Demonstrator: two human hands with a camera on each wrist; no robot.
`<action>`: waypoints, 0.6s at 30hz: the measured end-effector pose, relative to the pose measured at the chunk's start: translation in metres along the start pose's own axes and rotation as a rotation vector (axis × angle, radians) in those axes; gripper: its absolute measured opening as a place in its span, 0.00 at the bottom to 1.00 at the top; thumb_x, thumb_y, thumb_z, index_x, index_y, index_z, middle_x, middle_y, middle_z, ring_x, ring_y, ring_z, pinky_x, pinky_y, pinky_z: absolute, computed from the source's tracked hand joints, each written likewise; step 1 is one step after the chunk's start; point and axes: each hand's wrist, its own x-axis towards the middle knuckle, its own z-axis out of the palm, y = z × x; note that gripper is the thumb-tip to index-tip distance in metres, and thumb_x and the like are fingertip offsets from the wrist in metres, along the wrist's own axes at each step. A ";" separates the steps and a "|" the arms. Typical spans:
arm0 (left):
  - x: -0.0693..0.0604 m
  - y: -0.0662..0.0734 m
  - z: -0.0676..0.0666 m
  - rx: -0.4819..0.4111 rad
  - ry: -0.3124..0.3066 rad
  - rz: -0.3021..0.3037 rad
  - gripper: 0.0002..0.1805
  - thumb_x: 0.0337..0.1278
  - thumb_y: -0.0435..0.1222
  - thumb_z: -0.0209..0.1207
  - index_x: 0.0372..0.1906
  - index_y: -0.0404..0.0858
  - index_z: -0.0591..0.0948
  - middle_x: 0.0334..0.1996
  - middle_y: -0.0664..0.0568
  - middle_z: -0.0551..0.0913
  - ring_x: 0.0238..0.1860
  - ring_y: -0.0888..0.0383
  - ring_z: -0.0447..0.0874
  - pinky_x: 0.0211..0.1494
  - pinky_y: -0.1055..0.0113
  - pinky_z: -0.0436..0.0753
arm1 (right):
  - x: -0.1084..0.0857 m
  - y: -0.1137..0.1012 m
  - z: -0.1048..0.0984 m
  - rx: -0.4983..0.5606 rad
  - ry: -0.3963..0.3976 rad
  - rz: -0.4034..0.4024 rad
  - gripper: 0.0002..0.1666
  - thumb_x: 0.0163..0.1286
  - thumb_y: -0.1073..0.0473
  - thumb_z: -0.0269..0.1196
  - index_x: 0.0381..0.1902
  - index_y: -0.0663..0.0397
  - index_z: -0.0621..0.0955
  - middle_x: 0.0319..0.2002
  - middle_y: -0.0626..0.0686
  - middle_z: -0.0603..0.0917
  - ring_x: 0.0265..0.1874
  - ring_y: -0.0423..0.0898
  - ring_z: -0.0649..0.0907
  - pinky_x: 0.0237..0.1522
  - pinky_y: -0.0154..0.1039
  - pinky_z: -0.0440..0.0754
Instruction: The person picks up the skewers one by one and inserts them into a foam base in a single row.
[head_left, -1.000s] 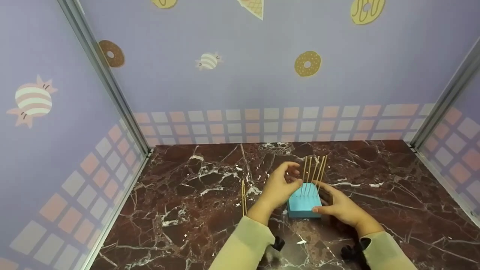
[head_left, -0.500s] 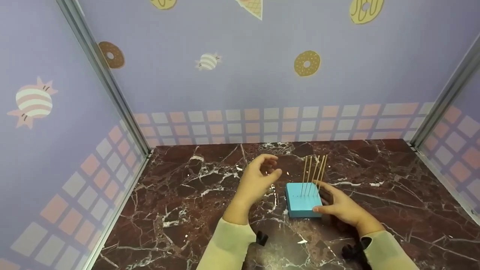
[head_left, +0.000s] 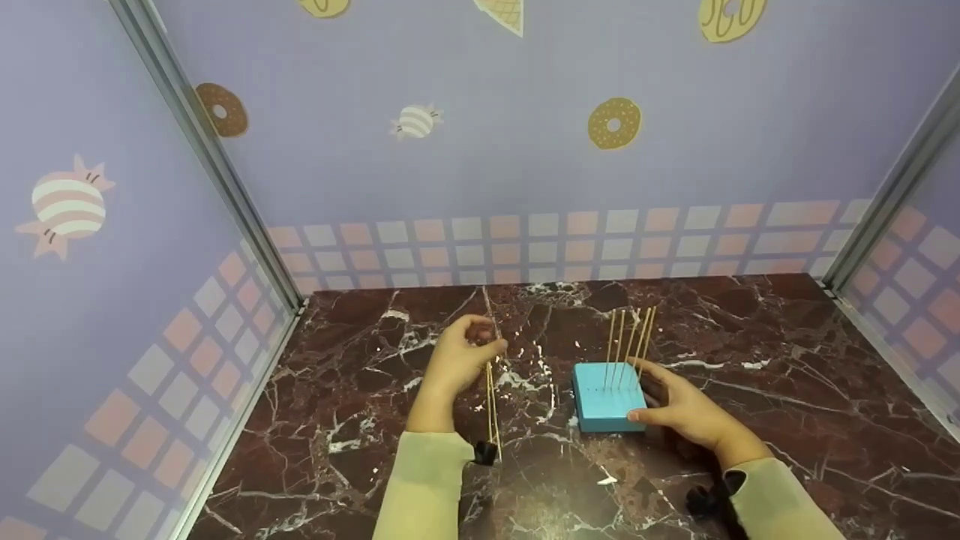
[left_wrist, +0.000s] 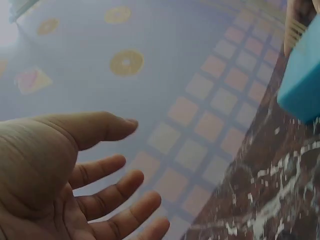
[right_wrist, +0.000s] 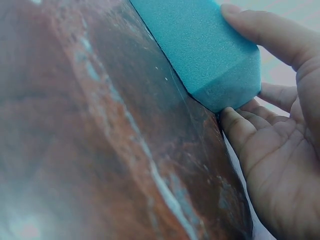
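Note:
A blue foam-like block (head_left: 604, 412) sits on the marbled table, with several thin wooden sticks (head_left: 610, 346) standing in the right part of its row of holes. My right hand (head_left: 679, 409) grips the block's right side, thumb at the near corner and fingers round behind. In the right wrist view the thumb (right_wrist: 267, 30) presses the block's face while the fingers touch its lower edge. To the left, my left hand (head_left: 450, 364) hovers by the far end of a few loose sticks (head_left: 491, 409). Its fingers are apart and relaxed, holding nothing in the left wrist view.
Purple walls (head_left: 525, 165) with printed sweets and pink and white squares enclose the back and sides of the table (head_left: 360, 480). A metal corner post (head_left: 225, 172) rises at the left. Dark wrist-worn pieces (head_left: 485, 452) show at both cuffs.
My left hand has moved left, away from the block and over to the loose sticks. The right hand stays on the block, and the standing sticks look unchanged.

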 end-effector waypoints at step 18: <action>0.018 -0.068 0.008 0.173 -0.012 -0.290 0.28 0.54 0.25 0.83 0.59 0.29 0.85 0.49 0.35 0.89 0.31 0.50 0.93 0.36 0.60 0.94 | 0.001 -0.002 0.001 -0.009 0.013 -0.022 0.62 0.73 0.68 0.76 0.89 0.76 0.50 0.88 0.82 0.50 0.86 0.83 0.54 0.71 0.21 0.75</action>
